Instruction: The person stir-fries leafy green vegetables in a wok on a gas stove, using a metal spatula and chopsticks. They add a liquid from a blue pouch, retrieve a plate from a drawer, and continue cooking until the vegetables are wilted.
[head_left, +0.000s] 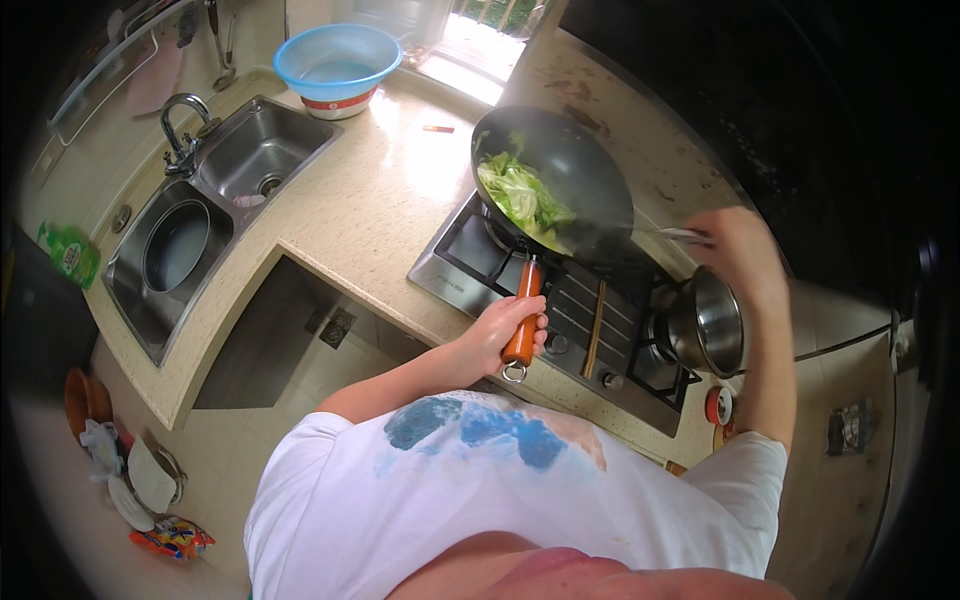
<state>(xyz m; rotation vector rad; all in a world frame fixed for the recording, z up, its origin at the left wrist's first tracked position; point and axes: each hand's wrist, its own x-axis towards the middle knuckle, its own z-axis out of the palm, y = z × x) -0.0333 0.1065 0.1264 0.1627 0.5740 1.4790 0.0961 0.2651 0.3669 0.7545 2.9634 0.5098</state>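
Observation:
My left hand (508,333) is wrapped round the orange-brown handle (524,318) of a dark wok (590,165). Pale green chopped leaves (525,200) lie in the wok, heaped toward its left side. The wok is over the left burner of the gas stove (470,260); whether it rests fully on the burner I cannot tell. To its right, my right hand (738,250) is closed on the handle of a metal cooking utensil (682,235) that reaches toward the wok's right rim. Its working end is blurred and I cannot make it out.
A steel pot (708,320) sits on the right burner, with chopsticks (595,328) between the burners. Red-lidded jars (718,405) stand by my right arm. Leftward are a double sink (255,150) holding a round pan (178,245), and a blue basin (338,60) on the counter.

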